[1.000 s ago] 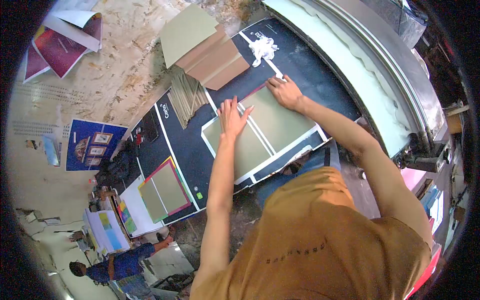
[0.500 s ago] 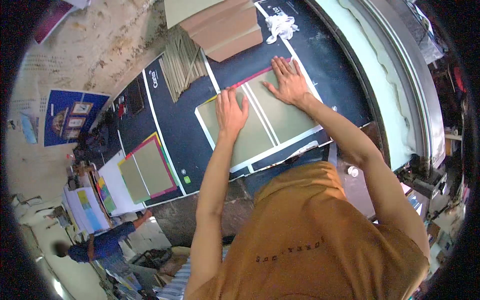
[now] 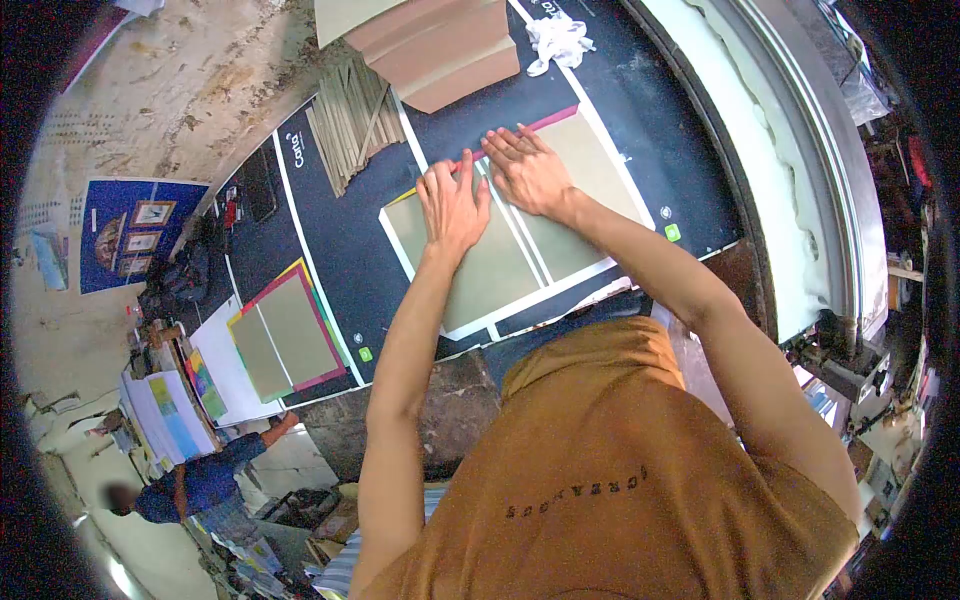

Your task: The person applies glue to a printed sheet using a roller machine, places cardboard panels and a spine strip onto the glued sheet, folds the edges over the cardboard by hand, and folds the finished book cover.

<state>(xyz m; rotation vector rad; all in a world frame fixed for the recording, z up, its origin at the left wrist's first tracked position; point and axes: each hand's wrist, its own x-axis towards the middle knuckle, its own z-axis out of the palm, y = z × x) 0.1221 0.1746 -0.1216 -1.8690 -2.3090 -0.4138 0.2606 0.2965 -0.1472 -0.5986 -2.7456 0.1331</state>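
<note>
Two grey-green boards lie side by side on a white-edged sheet on the dark table, the left board (image 3: pixel 480 270) and the right board (image 3: pixel 590 190), with a narrow white strip between them. A magenta folded edge (image 3: pixel 556 117) runs along their far side, with yellow at its left end. My left hand (image 3: pixel 455 208) rests on the far edge of the left board, fingers apart. Beside it my right hand (image 3: pixel 526 172) lies flat near the strip between the boards, fingers stretched out. Neither hand holds anything visible.
Brown boards (image 3: pixel 440 55) are stacked at the far side, beside a bundle of thin strips (image 3: pixel 352 125). A crumpled white cloth (image 3: pixel 558 42) lies to their right. Another covered board pair (image 3: pixel 287 335) is at the left. A person in dark blue (image 3: pixel 205 482) is at the lower left.
My right hand has moved left along the far edge, from the right board's far corner to beside my left hand. Magenta folded edge now shows at the right. The camera view has shifted.
</note>
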